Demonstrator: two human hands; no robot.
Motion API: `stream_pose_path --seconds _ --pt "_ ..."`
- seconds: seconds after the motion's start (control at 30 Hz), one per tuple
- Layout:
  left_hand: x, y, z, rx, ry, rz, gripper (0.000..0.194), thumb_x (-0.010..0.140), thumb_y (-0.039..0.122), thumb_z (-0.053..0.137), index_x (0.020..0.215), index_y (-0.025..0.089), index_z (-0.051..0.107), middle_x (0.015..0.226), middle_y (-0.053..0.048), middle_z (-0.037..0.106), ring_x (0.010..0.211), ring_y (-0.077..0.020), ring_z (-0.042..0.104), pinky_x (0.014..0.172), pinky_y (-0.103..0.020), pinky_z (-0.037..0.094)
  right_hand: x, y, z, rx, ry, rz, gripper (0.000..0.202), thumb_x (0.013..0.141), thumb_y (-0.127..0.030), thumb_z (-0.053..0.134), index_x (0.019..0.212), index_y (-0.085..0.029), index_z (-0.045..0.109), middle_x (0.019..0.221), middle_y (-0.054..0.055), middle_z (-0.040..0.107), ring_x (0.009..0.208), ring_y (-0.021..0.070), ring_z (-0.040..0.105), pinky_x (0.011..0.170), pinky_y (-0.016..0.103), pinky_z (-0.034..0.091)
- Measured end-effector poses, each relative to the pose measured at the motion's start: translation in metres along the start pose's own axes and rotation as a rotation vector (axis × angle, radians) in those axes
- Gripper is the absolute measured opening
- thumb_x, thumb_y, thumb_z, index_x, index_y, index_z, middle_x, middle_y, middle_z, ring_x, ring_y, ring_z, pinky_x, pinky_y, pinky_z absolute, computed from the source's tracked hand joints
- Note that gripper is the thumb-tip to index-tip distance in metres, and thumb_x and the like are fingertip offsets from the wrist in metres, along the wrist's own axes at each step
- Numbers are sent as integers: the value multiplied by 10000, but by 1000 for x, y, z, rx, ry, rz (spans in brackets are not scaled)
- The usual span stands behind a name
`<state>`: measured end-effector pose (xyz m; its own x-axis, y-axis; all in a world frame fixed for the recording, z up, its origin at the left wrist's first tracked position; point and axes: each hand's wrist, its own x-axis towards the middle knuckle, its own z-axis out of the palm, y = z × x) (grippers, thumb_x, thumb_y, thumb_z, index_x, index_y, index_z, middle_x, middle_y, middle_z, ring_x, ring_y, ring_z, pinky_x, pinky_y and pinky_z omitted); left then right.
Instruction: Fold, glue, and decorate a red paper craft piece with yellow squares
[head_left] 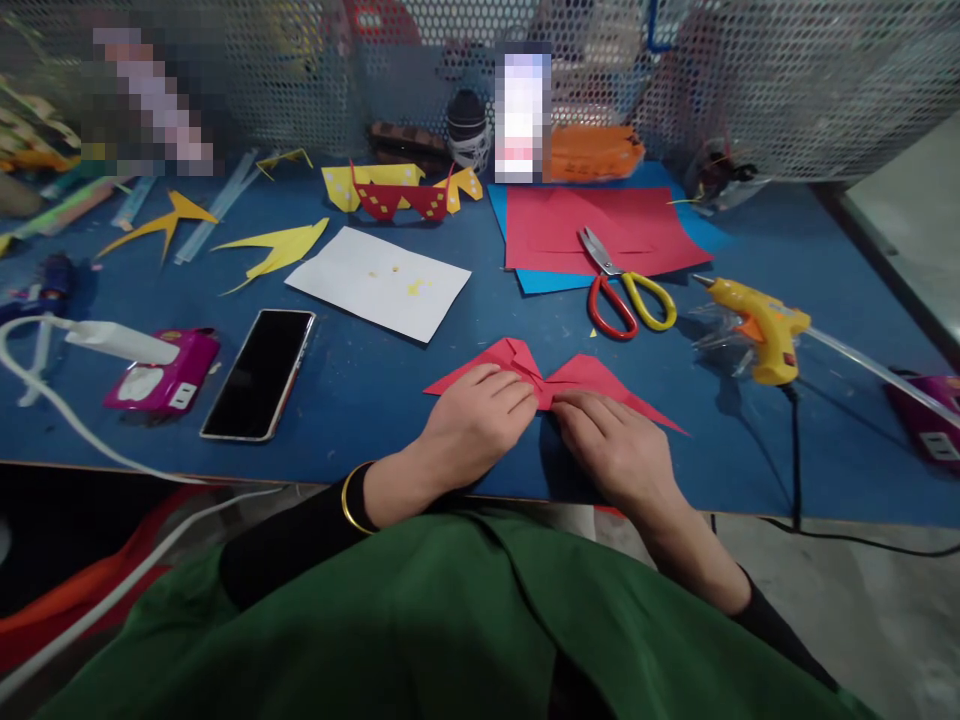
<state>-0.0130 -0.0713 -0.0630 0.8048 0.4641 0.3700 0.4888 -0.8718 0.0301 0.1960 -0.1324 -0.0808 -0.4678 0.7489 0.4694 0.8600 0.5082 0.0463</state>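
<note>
Down near the front edge of the blue worktop [360, 390]: a folded red paper piece [577, 378], lying flat, shaped like two pointed wings meeting at a pinched middle. Left hand [474, 418] palm down on the left wing, fingers curled loosely, fingertips pressing at the central fold; gold bangle [346, 498] on that wrist, over a black sleeve. Right hand [613, 442] palm down on the right wing, fingers bent, tips meeting the same central fold just beside the left fingertips. Neither hand closed around anything, both simply pressing the paper flat.

Behind the paper, a little to the right: scissors [624, 285] with one red and one yellow handle, blades lying on a red sheet [600, 225] stacked on a blue sheet [540, 282]. Further right, a yellow glue gun [761, 325] propped on its stand, black cord trailing off the front edge. To the left, a white sheet [379, 283] with small yellow marks, a dark phone [259, 373] face up, and a magenta power strip [161, 375] with a white plug and cable. Toward the back, yellow paper cut-outs [281, 250] and a yellow-and-red folded strip [401, 190], before a mesh panel [750, 80]. Green cloth [450, 630] across the lap below.
</note>
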Motion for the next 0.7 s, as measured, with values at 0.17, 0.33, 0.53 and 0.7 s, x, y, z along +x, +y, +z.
stream_pose_path --seconds 0.17,0.33,0.53,0.7 --pt "-4 -2 -3 35 1 29 361 1027 117 377 877 134 705 894 -74 747 835 -191 650 797 -343 487 2 -10 2 90 30 17 234 989 -131 490 1053 -132 715 1038 95 774 910 202 708 785 311 542" --pt "-12 -1 -7 52 -2 34 347 1030 133 398 858 160 698 863 -53 728 870 -187 628 832 -342 464 -3 -21 0 153 -16 117 206 997 -161 509 1048 -156 708 1081 74 768 979 198 701 844 310 546" --pt "-15 -2 -6 -67 24 -49 282 1025 200 472 860 173 699 906 -40 740 909 -199 631 858 -354 447 -3 -27 -3 178 0 217 157 980 -175 559 1006 -175 713 1060 59 766 934 194 700 794 309 547" --pt "-15 -3 -4 -282 21 -173 177 987 206 562 873 182 695 933 -21 742 923 -192 645 810 -346 436 1 -26 0 354 20 405 125 965 -214 587 941 -203 709 1024 76 737 932 208 681 799 359 559"
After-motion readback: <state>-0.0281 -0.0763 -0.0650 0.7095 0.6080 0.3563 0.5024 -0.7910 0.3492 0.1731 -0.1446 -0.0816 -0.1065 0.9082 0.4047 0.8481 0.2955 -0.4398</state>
